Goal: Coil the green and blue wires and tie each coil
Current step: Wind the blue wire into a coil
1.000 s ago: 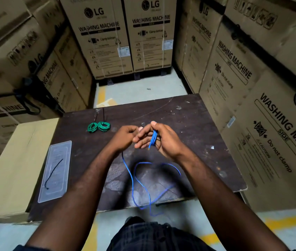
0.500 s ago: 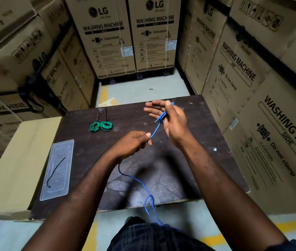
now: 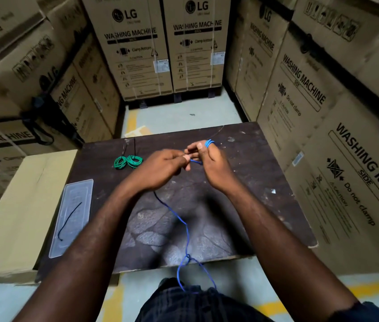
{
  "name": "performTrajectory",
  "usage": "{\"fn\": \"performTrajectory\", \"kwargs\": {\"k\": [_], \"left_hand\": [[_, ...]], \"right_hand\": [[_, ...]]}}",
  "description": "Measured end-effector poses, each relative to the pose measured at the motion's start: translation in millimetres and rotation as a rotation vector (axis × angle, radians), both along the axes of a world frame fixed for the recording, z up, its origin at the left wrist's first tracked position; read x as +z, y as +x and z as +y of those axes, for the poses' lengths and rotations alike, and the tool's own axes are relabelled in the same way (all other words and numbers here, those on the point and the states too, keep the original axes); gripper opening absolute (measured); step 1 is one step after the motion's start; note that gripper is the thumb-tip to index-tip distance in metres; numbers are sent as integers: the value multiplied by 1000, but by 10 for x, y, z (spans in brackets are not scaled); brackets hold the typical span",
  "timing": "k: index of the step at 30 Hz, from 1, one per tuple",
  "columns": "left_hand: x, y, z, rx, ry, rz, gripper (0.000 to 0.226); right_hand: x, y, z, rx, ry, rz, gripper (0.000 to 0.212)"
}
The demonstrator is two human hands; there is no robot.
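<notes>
Blue wire: the blue wire (image 3: 209, 142) sits as a few turns looped over the fingertips of the right hand, above the far middle of the counter (image 3: 265, 182). Its loose tail (image 3: 186, 240) runs down across the board, kinks into a small loop at the near edge and hangs towards the person's lap.
Handling: it looks thin, light and springy. I'd expect the turns to slip off unless pinned, and the kink to snag.
Where to hold: best pinched close to the coil, feeding the tail in short lengths.
Left hand: the left hand (image 3: 160, 168) pinches the strand between thumb and fingers, right against the other hand.
Right hand: the right hand (image 3: 210, 167) is curled, its fingers holding the turns.
Arms: both forearms reach forward and converge, hands together.
Green wire: the green wire (image 3: 128, 161) lies in two small coils side by side at the far left, with black ties sticking out.
Spare tie: a black tie (image 3: 70, 219) lies in a clear plastic tray (image 3: 77, 189).
</notes>
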State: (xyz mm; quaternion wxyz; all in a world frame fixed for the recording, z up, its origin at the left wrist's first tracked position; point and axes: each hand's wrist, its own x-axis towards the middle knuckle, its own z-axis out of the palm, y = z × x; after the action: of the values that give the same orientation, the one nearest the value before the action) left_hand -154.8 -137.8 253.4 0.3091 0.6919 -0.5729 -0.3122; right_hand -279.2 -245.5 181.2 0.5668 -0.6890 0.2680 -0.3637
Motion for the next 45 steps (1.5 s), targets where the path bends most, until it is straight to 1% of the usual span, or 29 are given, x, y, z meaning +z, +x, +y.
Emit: {"fn": "performTrajectory", "kwargs": {"k": [2,3,6,9,10,13,15,20,23,25,28,33,35,38,39,41,42,44,45], "left_hand": [[117,35,-30,1,-25,12,30],[163,57,-52,-8,-34,11,30],[288,130,-128,-21,-61,-15,31],[354,231,-200,-30,-101,-92,35],[383,252,-222,-16,-114,-116,36],[506,283,-294,39,-168,-207,31],[596,291,-341,82,-193,-250,26],[636,406,-490,167,-254,-254,24],[482,514,-590,209,-239,-190,21],[348,588,-635,224,-217,-118,25],[184,712,-694,230,-189,-67,31],[14,864,-786,197,-136,0,27],[-63,925,-814,184,-120,37,34],[-168,1012,-828,134,-106,82,55],[-200,1037,-821,131,-103,101,58],[-252,1073,-795,136,-93,187,55],[-259,1083,-783,132,-76,232,49],[-272,1118,-763,113,-40,293,27],[-250,1105,-741,110,-21,313,22]], "right_hand": [[-6,-34,10,32,-81,53,36],[-2,-46,25,66,-77,62,40],[33,-66,94,132,15,57,48],[103,-89,142,180,-62,121,48],[124,-79,150,199,-58,127,47],[204,-44,179,220,47,122,42],[254,-24,205,226,75,130,43],[364,52,255,287,151,83,50],[463,113,233,298,188,21,53],[500,136,195,309,205,-28,52],[511,208,131,304,235,-85,53],[543,424,55,318,336,-176,51],[555,519,15,307,366,-197,50],[576,691,-37,258,403,-245,52],[585,749,-47,238,418,-265,52],[597,857,-66,199,446,-293,51],[606,910,-78,187,455,-310,50],[621,1027,-103,173,468,-355,48],[626,1073,-116,164,472,-377,47]]}}
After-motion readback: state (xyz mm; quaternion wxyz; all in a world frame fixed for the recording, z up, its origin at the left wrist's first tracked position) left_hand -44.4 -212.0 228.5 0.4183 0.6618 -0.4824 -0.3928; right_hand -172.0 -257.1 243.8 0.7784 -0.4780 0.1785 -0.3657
